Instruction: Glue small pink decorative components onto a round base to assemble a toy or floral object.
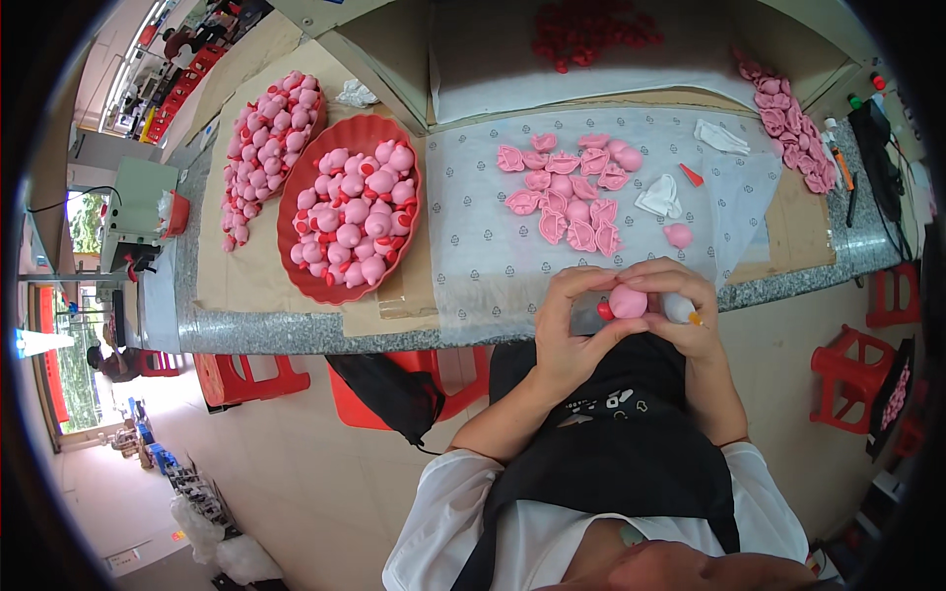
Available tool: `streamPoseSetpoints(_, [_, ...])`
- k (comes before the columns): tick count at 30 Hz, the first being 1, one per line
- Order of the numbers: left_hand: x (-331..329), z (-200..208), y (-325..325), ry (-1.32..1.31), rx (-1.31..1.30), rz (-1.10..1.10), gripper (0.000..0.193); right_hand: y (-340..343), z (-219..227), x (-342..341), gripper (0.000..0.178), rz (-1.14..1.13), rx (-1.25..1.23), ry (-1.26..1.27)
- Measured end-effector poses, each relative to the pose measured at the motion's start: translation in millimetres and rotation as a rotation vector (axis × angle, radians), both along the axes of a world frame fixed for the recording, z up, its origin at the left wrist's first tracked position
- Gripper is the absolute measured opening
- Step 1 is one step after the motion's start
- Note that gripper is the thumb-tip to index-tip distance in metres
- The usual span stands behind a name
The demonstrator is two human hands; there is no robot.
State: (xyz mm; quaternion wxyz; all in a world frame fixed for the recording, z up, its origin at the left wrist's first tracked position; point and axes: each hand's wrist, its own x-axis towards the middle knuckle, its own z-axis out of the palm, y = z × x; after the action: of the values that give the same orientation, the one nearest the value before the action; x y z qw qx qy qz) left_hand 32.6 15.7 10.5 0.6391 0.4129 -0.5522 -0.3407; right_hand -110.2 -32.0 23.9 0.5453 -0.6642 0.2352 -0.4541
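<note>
Just past the table's front edge, my left hand (569, 320) pinches a round pink toy part (628, 301) between its fingers. A small red piece (604, 309) sits at the left side of that part, by my left fingers. My right hand (695, 330) is closed around a small white squeeze bottle (678, 306) with a yellow-orange tip pointing down and right. Its thumb and fingertips also meet the pink part. On the sheeted table ahead lie a loose pink ball (677, 235) and several cupped pink pieces (581, 192).
To the left, a red scalloped basin (286, 231) holds many pink-and-red parts, beside another pile (266, 148). White gloves (660, 196) and a red cone-shaped piece (691, 175) lie on the sheet. Red pieces (596, 34) fill the shelf; more pink pieces (788, 123) lie far right.
</note>
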Motion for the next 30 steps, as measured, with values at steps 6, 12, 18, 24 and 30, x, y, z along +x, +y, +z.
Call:
streamPoseSetpoints(6, [2, -2, -3, -0.129, -0.047, 0.010, 0.051, -3, -4, -2, 0.027, -0.076, -0.255, 0.078])
streamPoseSetpoints(12, [-1, 8, -5, -0.020, 0.201, -0.068, 0.041, -2, -2, 1, 0.027, -0.107, -0.166, 0.112])
streamPoseSetpoints(18, [15, -8, -10, -0.059, 0.060, 0.057, 0.040, -50, 10, -12, 0.026, -0.440, -0.332, 0.702])
streamPoseSetpoints(24, [12, -6, -13, 0.124, 0.130, -0.082, 0.048, -61, 4, -14, 0.019, -0.427, -0.227, 0.777])
streamPoseSetpoints(30, [12, -6, -12, 0.417, 0.236, -0.228, 0.070, -27, 31, 11, 0.016, 0.050, 0.052, 0.202])
